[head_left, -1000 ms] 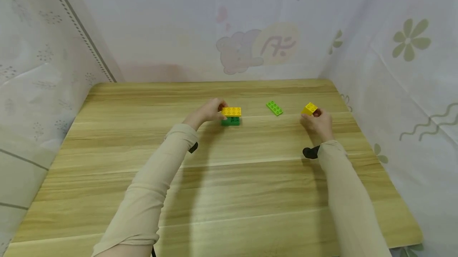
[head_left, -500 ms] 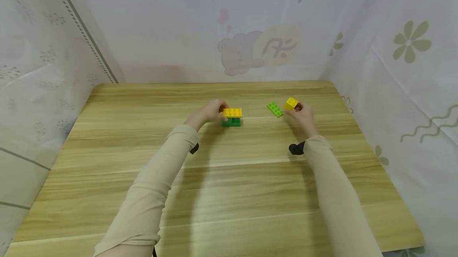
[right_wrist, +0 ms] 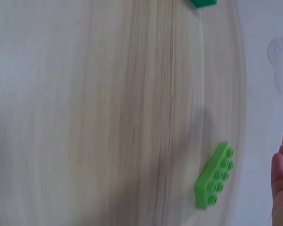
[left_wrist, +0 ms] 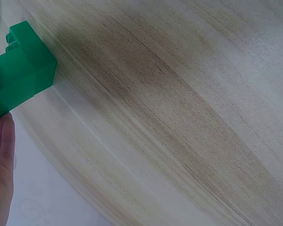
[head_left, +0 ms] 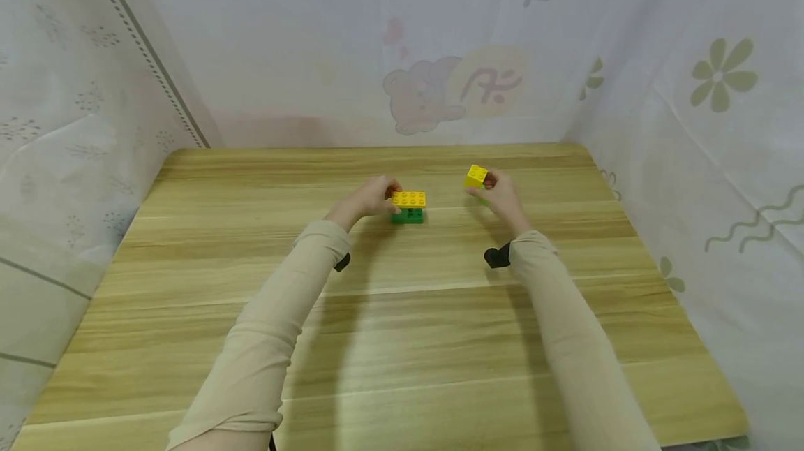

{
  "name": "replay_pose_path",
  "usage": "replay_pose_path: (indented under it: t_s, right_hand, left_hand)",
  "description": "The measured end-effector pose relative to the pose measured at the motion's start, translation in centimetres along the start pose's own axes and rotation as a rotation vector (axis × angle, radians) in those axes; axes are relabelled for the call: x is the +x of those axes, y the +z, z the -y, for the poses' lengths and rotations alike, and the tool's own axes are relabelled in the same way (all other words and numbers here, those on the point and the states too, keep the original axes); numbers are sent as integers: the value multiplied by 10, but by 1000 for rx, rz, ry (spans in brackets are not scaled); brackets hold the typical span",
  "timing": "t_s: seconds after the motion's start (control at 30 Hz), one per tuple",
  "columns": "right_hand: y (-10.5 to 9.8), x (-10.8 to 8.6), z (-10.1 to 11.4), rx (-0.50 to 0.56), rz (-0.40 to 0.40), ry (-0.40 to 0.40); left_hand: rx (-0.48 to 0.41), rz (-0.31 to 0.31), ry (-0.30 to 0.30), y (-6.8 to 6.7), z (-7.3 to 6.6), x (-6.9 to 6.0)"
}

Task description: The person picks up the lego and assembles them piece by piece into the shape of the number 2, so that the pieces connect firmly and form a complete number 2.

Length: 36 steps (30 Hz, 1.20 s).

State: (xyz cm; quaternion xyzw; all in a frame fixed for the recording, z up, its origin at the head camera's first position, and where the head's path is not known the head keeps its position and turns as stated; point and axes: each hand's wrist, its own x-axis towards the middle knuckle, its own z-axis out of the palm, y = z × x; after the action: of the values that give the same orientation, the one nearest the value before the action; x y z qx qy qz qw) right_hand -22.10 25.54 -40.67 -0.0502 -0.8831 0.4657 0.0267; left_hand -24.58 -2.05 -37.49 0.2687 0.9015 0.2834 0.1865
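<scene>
In the head view, my left hand (head_left: 369,198) grips the left end of a small stack of toy building bricks. A flat yellow brick (head_left: 408,200) tops it, over green bricks (head_left: 411,216) that the left wrist view shows as a stepped green block (left_wrist: 23,70) with studs. My right hand (head_left: 504,201) pinches a square yellow brick (head_left: 475,176) between thumb and fingers, above the table. Only its edge appears in the right wrist view. Beneath it lies a flat light-green brick (right_wrist: 213,176), studs up, mostly hidden behind the right hand in the head view.
Both hands work over the far part of a wood-grain table (head_left: 402,339). Patterned white sheets (head_left: 301,53) hang behind it and at both sides. A black wrist mount (head_left: 497,256) sits under the right wrist.
My right hand has carried the square yellow brick leftward from the right side, now over the light-green brick. My left hand and its stack stay in place.
</scene>
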Motion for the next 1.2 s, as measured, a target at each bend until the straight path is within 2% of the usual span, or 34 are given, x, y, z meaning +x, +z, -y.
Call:
replay_pose_path:
  t_s: [0.43, 0.73, 0.97, 1.2]
  right_hand:
    - [30, 6, 23, -23, 116, -20]
    - [39, 4, 38, -6, 187, -31]
    - [43, 7, 45, -12, 209, -63]
    - [46, 7, 48, -9, 267, -83]
  left_hand:
    - [-12, -1, -11, 2, 2, 1]
    - [-7, -15, 3, 2, 1, 0]
    - [-10, -7, -10, 1, -2, 0]
    - [-24, -6, -25, 2, -1, 0]
